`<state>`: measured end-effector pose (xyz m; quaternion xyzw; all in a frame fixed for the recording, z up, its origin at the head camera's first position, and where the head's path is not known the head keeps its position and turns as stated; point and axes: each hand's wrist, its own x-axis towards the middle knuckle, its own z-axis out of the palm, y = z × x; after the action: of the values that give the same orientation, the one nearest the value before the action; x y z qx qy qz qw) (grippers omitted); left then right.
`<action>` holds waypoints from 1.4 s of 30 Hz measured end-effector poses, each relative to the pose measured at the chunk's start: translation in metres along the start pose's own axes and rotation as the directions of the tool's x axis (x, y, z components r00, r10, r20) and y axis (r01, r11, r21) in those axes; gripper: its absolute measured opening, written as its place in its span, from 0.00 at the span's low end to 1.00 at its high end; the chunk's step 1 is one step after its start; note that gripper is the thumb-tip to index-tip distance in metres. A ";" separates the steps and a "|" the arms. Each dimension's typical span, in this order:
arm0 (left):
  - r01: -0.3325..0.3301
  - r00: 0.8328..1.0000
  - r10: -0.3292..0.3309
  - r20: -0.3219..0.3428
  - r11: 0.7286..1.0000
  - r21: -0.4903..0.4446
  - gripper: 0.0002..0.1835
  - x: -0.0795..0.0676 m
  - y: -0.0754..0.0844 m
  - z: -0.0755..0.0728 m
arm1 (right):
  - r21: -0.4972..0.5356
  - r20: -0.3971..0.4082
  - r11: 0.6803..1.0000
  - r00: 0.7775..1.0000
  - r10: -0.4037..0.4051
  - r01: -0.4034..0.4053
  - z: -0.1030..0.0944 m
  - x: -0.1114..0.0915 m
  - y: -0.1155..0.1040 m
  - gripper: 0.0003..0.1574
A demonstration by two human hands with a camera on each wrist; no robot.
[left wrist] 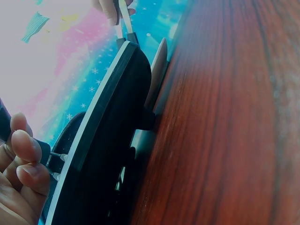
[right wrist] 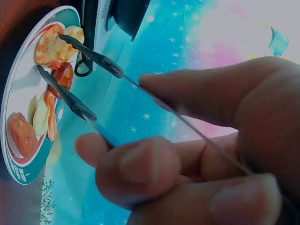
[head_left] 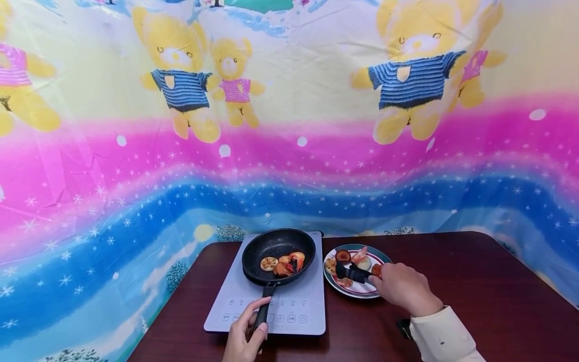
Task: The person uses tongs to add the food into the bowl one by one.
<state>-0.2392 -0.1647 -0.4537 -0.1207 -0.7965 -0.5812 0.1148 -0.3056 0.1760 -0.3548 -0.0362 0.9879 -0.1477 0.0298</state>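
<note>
Nearest to us, our left hand (head_left: pixel 246 329) grips the black handle (head_left: pixel 269 292) of a frying pan (head_left: pixel 267 245), thumb on one side and fingers on the other. We see the pan over the far part of a white cooktop (head_left: pixel 307 301), with a slice of lotus root (head_left: pixel 269 264) at the left of the food in it and a shrimp (head_left: pixel 296 260) at the right.

To the right, our right hand (head_left: pixel 404 287) holds a pair of tongs (head_left: pixel 355 274), their arms pinched between thumb and fingers. Their dark tips stand apart over a plate (head_left: pixel 376 251), one at a yellow-orange piece of food (right wrist: pixel 49 47); we cannot tell whether they grip it.

The plate lies just right of the cooktop, white with a green rim and a red ring. On it we find another shrimp (head_left: pixel 360 255) and a round brown piece (head_left: pixel 343 256), besides other bits of food.

We have a cream sleeve (head_left: pixel 445 334) at the right wrist. Cooktop and plate stand on a dark red-brown table (head_left: pixel 452 281), the cooktop's buttons along its near side. Beyond the table's far edge, we face a hanging cloth (head_left: pixel 294 161) in blue, pink and cream, printed with teddy bears (head_left: pixel 416 80) and snowflakes.
</note>
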 end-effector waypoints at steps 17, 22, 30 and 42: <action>0.025 1.000 -0.025 0.014 1.000 0.001 0.23 -0.002 0.001 0.000 | -0.032 -0.040 0.999 0.998 -0.040 0.038 -0.003 -0.004 0.001 0.19; 0.014 1.000 -0.014 0.008 1.000 -0.003 0.23 -0.001 0.000 0.000 | -0.012 -0.030 1.000 0.999 -0.016 0.016 -0.009 -0.003 0.007 0.20; -0.002 1.000 0.002 0.003 1.000 -0.004 0.23 0.000 0.000 0.000 | 0.038 -0.103 0.999 0.994 -0.030 0.034 -0.016 -0.006 0.011 0.25; -0.003 1.000 0.003 -0.005 1.000 -0.002 0.23 -0.001 0.000 0.001 | 0.150 -0.385 0.949 0.901 -0.201 0.276 0.001 -0.001 -0.019 0.16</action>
<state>-0.2386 -0.1639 -0.4541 -0.1203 -0.7955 -0.5822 0.1175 -0.3032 0.1573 -0.3505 -0.1264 0.9441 -0.2532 -0.1693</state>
